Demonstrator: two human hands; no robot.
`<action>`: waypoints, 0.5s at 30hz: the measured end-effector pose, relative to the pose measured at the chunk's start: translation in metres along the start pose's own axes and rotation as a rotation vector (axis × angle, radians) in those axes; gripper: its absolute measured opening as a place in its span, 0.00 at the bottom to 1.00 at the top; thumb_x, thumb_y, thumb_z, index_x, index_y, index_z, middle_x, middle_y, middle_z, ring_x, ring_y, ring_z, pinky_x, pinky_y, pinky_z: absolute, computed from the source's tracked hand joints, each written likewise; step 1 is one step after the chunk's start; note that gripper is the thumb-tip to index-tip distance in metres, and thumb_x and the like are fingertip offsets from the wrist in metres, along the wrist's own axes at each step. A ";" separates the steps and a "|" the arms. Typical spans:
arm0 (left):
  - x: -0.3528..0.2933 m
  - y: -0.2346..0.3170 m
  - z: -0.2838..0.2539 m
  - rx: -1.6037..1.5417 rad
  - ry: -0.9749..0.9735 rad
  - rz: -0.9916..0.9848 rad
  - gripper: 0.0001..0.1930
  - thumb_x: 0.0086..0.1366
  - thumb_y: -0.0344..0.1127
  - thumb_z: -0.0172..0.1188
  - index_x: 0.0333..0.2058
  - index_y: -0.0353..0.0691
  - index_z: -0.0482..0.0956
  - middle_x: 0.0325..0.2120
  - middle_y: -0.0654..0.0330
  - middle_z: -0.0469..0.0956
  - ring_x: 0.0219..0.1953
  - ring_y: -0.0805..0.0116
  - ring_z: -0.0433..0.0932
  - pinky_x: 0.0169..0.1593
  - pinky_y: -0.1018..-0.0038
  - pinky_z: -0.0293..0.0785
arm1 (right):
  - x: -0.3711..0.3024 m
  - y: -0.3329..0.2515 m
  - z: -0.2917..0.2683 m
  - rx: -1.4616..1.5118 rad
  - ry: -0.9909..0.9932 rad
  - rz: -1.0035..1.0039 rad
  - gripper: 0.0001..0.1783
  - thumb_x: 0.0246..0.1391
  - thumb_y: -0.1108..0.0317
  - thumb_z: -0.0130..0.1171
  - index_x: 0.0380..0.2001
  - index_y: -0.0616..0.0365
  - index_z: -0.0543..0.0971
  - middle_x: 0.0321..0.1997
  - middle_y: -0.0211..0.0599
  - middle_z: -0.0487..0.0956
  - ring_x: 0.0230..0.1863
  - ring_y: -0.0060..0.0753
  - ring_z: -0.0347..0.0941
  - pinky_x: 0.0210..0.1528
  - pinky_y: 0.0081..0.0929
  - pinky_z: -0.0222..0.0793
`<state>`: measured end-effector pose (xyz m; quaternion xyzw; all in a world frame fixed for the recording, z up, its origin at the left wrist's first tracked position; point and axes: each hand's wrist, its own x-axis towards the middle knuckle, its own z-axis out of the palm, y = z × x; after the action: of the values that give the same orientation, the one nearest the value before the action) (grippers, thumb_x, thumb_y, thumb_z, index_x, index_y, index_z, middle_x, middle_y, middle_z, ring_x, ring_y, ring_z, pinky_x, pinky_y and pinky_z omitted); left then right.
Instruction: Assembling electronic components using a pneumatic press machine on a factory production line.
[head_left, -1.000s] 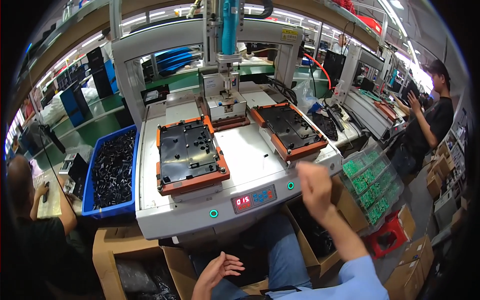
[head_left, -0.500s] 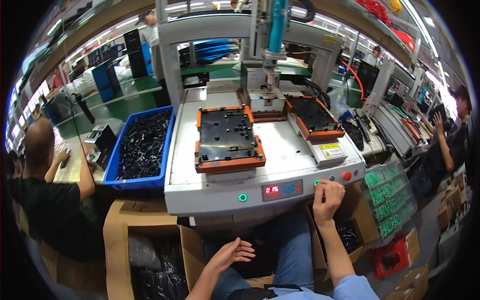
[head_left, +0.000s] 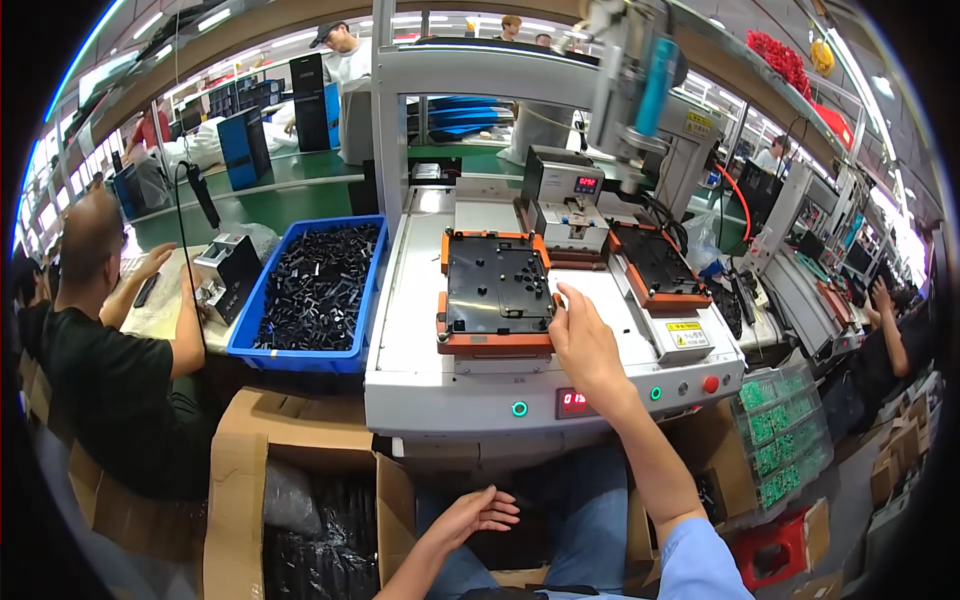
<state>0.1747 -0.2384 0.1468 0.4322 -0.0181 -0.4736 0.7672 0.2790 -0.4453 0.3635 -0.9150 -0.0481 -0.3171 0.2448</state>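
Observation:
My right hand reaches over the machine's front, its fingers drawn together at the right edge of the left orange fixture. Whatever lies between the fingertips is hidden. A flat black plastic panel lies in that fixture, with several small black parts on it. Over my lap my left hand is held open and holds nothing, fingers loosely stretched. To the right a second orange fixture holds another black panel. The machine's upright head, with a blue cylinder, hangs above the right fixture, blurred.
A blue bin of small black parts stands left of the machine. Below it is an open cardboard box with plastic-wrapped pieces. Green parts fill a clear tray at right, above a red stool. A co-worker sits at left.
My right hand has moved from the right green-lit button forward and left to the left fixture. The machine's head has shifted right, away from the small feeder box. My left hand stays over my lap.

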 end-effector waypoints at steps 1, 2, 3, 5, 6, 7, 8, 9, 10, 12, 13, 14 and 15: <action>-0.001 0.000 -0.001 -0.013 -0.005 0.009 0.23 0.70 0.48 0.40 0.46 0.30 0.70 0.39 0.50 0.76 0.44 0.58 0.77 0.46 0.68 0.75 | 0.004 0.002 -0.002 -0.040 -0.089 -0.002 0.17 0.59 0.64 0.42 0.49 0.60 0.66 0.40 0.52 0.73 0.39 0.51 0.71 0.43 0.37 0.66; -0.003 0.000 -0.002 -0.018 -0.006 0.016 0.23 0.70 0.48 0.40 0.46 0.30 0.70 0.39 0.50 0.76 0.44 0.58 0.77 0.46 0.68 0.75 | 0.009 0.003 -0.005 -0.080 -0.178 -0.004 0.17 0.59 0.64 0.42 0.49 0.60 0.67 0.41 0.53 0.74 0.41 0.52 0.71 0.43 0.40 0.66; -0.005 -0.001 -0.004 -0.028 -0.001 0.018 0.23 0.70 0.48 0.40 0.46 0.30 0.70 0.40 0.50 0.75 0.43 0.59 0.77 0.46 0.68 0.75 | 0.021 -0.003 -0.011 -0.109 -0.311 0.045 0.19 0.59 0.59 0.42 0.47 0.59 0.70 0.39 0.53 0.76 0.42 0.52 0.72 0.44 0.40 0.66; -0.007 0.003 -0.001 -0.034 -0.003 0.006 0.23 0.70 0.47 0.40 0.46 0.31 0.69 0.40 0.51 0.75 0.43 0.59 0.77 0.46 0.68 0.75 | 0.055 -0.010 -0.021 -0.203 -0.411 0.179 0.22 0.59 0.51 0.43 0.45 0.58 0.73 0.35 0.51 0.78 0.42 0.52 0.73 0.44 0.40 0.66; -0.007 0.003 0.000 -0.034 -0.004 0.006 0.23 0.70 0.47 0.40 0.46 0.31 0.69 0.40 0.51 0.75 0.43 0.59 0.77 0.46 0.68 0.75 | 0.071 -0.004 -0.014 -0.234 -0.350 0.171 0.23 0.58 0.49 0.44 0.44 0.58 0.73 0.34 0.50 0.78 0.41 0.52 0.73 0.44 0.39 0.66; -0.004 0.003 0.004 -0.025 -0.019 0.007 0.22 0.70 0.47 0.40 0.46 0.31 0.69 0.40 0.51 0.75 0.43 0.59 0.77 0.46 0.68 0.75 | 0.090 0.007 -0.007 -0.232 -0.300 0.185 0.24 0.58 0.48 0.44 0.43 0.58 0.74 0.34 0.50 0.78 0.41 0.51 0.73 0.43 0.40 0.66; -0.004 0.003 0.002 -0.020 -0.017 0.009 0.22 0.70 0.47 0.40 0.46 0.31 0.69 0.40 0.50 0.75 0.44 0.59 0.77 0.47 0.68 0.75 | 0.105 0.019 0.012 -0.217 -0.259 0.193 0.25 0.58 0.47 0.44 0.42 0.58 0.74 0.34 0.49 0.78 0.40 0.51 0.74 0.42 0.40 0.67; -0.002 0.003 0.002 -0.010 -0.026 0.006 0.22 0.70 0.47 0.40 0.46 0.31 0.69 0.40 0.50 0.75 0.44 0.59 0.77 0.47 0.68 0.75 | 0.114 0.026 0.027 -0.202 -0.209 0.199 0.24 0.58 0.47 0.45 0.40 0.58 0.74 0.34 0.49 0.79 0.40 0.51 0.74 0.42 0.40 0.67; 0.001 0.002 0.002 -0.015 -0.043 0.001 0.23 0.70 0.48 0.40 0.46 0.31 0.69 0.40 0.51 0.75 0.44 0.60 0.77 0.46 0.70 0.75 | 0.121 0.038 0.037 -0.190 -0.157 0.207 0.23 0.58 0.48 0.46 0.39 0.58 0.74 0.34 0.49 0.79 0.40 0.51 0.74 0.42 0.40 0.67; 0.001 0.002 0.002 -0.022 -0.048 -0.005 0.23 0.70 0.48 0.40 0.46 0.31 0.69 0.40 0.51 0.75 0.44 0.61 0.77 0.46 0.71 0.75 | 0.126 0.055 0.052 -0.071 -0.139 0.214 0.20 0.57 0.51 0.50 0.37 0.58 0.74 0.35 0.48 0.79 0.41 0.53 0.73 0.43 0.40 0.66; -0.001 0.003 0.003 -0.019 -0.031 0.004 0.23 0.70 0.48 0.40 0.46 0.30 0.69 0.40 0.51 0.75 0.44 0.61 0.77 0.47 0.71 0.74 | 0.126 0.057 0.054 -0.028 -0.120 0.202 0.20 0.57 0.52 0.51 0.36 0.60 0.73 0.34 0.50 0.78 0.40 0.54 0.73 0.43 0.40 0.66; -0.002 0.005 0.004 -0.014 -0.016 0.012 0.23 0.69 0.49 0.40 0.46 0.30 0.69 0.40 0.51 0.75 0.44 0.61 0.77 0.47 0.71 0.74 | 0.126 0.059 0.055 0.012 -0.098 0.190 0.19 0.56 0.53 0.51 0.35 0.61 0.73 0.34 0.51 0.78 0.40 0.55 0.73 0.43 0.39 0.66; -0.003 0.004 0.003 -0.010 -0.020 0.007 0.23 0.69 0.49 0.40 0.46 0.30 0.69 0.40 0.51 0.75 0.44 0.61 0.77 0.47 0.71 0.74 | 0.122 0.058 0.055 0.007 -0.063 0.165 0.21 0.56 0.52 0.51 0.35 0.63 0.72 0.33 0.51 0.78 0.37 0.53 0.74 0.40 0.39 0.67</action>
<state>0.1750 -0.2377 0.1529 0.4236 -0.0249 -0.4755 0.7706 0.4208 -0.4783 0.3759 -0.9245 0.0188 -0.2666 0.2717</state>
